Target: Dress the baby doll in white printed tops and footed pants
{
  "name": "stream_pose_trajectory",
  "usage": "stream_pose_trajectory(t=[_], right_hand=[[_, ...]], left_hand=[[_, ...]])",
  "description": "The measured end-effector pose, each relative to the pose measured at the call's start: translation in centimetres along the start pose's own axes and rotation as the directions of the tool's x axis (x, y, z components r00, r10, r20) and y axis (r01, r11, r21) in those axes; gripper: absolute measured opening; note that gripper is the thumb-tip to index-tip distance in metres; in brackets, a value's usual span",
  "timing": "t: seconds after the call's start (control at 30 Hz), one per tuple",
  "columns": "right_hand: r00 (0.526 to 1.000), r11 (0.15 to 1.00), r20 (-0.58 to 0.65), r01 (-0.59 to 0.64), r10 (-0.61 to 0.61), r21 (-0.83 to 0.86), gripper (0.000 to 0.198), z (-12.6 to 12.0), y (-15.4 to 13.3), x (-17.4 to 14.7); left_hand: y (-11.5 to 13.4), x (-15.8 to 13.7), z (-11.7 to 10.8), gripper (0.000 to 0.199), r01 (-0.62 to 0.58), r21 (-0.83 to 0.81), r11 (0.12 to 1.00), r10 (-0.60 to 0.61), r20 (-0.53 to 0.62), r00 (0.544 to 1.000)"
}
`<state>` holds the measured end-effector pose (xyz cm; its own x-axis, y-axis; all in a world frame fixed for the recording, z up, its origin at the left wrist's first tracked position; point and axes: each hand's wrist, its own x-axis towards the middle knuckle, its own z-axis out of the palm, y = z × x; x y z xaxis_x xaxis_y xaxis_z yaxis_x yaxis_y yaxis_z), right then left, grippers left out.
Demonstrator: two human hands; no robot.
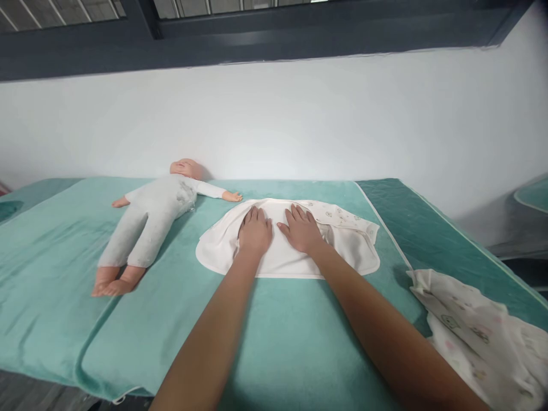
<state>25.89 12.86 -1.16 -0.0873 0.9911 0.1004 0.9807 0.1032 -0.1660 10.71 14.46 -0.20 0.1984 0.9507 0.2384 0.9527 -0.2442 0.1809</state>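
A white cloth piece with a rounded front edge lies spread on the green-covered table; its far right part, printed with small figures, looks like a baby garment. Both of my hands rest on it, palms down. My left hand lies flat on its left half, fingers stretched out and pointing away from me. On the right half my right hand is also flat, with its fingers spread and the thumb toward the left hand. Neither hand grips anything. What lies under the palms is hidden.
A baby doll with a white cloth body lies on its back at the left. Printed white clothing is heaped at the right front edge of the green cover. A white wall stands behind the table.
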Motion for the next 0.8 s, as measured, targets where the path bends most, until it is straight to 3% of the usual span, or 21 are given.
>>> stream_pose_trajectory(t=[0.17, 0.37, 0.63, 0.8], right_hand=[[1.0, 0.999, -0.002, 0.023, -0.023, -0.027, 0.067, 0.1, -0.1, -0.1], [0.991, 0.99, 0.001, 0.131, -0.131, -0.05, 0.073, 0.4, 0.0, -1.6], [0.985, 0.981, -0.01, 0.173, -0.175, -0.091, 0.071, 0.1, 0.3, -5.3], [0.974, 0.977, -0.091, 0.2, -0.206, -0.071, 0.063, -0.3, 0.4, -8.6]], left_hand=[[0.2, -1.7, 0.0, 0.061, -0.044, 0.053, 0.998, 0.041, 0.049, 0.998], [0.1, -3.3, -0.2, 0.063, -0.058, 0.066, 0.996, 0.053, 0.072, 0.996], [-0.2, -5.6, -0.6, 0.059, -0.062, 0.041, 0.997, 0.061, 0.029, 0.998], [-0.5, -6.3, -0.7, 0.052, -0.08, 0.002, 0.997, 0.08, -0.038, 0.996]])
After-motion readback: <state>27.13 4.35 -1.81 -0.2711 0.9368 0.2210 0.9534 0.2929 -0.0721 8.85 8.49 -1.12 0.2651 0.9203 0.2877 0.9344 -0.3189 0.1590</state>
